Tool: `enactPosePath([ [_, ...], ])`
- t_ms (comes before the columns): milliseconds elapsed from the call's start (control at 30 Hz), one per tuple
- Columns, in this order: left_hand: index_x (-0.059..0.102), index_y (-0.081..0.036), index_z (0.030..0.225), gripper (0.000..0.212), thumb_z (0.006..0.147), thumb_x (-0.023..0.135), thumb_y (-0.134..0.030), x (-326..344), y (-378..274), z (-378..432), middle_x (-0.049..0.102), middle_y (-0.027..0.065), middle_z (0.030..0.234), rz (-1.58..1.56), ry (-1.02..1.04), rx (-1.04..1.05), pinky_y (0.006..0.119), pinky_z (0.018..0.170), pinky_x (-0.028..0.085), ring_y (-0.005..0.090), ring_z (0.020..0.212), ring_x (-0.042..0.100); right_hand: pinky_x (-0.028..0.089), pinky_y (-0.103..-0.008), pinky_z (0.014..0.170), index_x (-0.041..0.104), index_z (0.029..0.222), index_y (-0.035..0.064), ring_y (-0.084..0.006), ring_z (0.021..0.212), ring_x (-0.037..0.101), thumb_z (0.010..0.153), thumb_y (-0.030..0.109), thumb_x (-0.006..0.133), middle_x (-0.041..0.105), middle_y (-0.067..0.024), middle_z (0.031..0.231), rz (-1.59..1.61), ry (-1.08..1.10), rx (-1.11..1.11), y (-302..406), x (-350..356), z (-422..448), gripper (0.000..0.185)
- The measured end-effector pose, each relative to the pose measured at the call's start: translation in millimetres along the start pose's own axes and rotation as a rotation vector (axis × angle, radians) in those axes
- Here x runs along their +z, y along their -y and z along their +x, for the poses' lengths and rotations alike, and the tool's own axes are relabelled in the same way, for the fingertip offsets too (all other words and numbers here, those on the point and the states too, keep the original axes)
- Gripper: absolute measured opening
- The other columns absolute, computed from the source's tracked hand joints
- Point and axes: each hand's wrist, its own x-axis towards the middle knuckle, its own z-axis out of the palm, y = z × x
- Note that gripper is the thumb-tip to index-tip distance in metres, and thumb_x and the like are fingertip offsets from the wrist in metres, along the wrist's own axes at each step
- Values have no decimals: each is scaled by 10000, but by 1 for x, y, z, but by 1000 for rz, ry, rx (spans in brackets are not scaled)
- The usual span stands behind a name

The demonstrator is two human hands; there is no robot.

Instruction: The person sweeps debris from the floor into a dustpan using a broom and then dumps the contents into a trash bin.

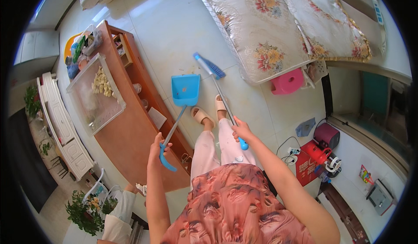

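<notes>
My left hand [160, 146] grips the handle of a long-handled blue dustpan [185, 86], whose pan rests on the tiled floor with a few small scraps in it. In my right hand [242, 131] is the metal shaft of a broom [209, 68], near its blue grip end. The broom's blue bristles lie on the floor to the right of the pan and beyond my feet, apart from it. Bits of debris [185, 70] are scattered on the tiles just past the pan's front edge. I stand in beige slippers [202, 116] close behind both tools.
A brown wooden table [119, 155] with open shelves runs along my left, bearing a clear plastic tray [83, 103] of pale pieces. To the right stand a floral-covered bed [241, 38] and a pink stool [287, 80]. A power strip [294, 151] with cables lies lower right.
</notes>
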Motion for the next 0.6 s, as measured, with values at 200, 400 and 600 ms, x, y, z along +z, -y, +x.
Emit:
enactPosePath([
  [200, 472, 41, 938, 580, 777, 503, -516, -8, 3, 10, 546, 93, 703, 25, 73, -48, 151, 315, 288, 59, 459, 403, 369, -284, 340, 275, 1329, 124, -133, 395, 449, 766, 40, 453, 495, -74, 578, -241, -85, -137, -19, -43, -37, 596],
  [400, 484, 11, 932, 576, 784, 459, -546, -5, 1, 16, 555, 72, 716, 58, 127, -78, 152, 321, 291, 55, 459, 393, 363, -282, 339, 219, 1345, 116, -128, 384, 429, 746, -7, 435, 480, -64, 551, 95, -156, -178, -48, -22, -18, 649],
  [600, 476, 19, 897, 576, 772, 492, -543, -15, 8, 20, 536, 82, 741, 61, 152, -61, 135, 331, 315, 42, 471, 400, 398, -308, 379, 249, 1333, 95, -159, 387, 464, 710, 8, 466, 505, -89, 554, 289, -24, -116, -60, 5, -24, 665],
])
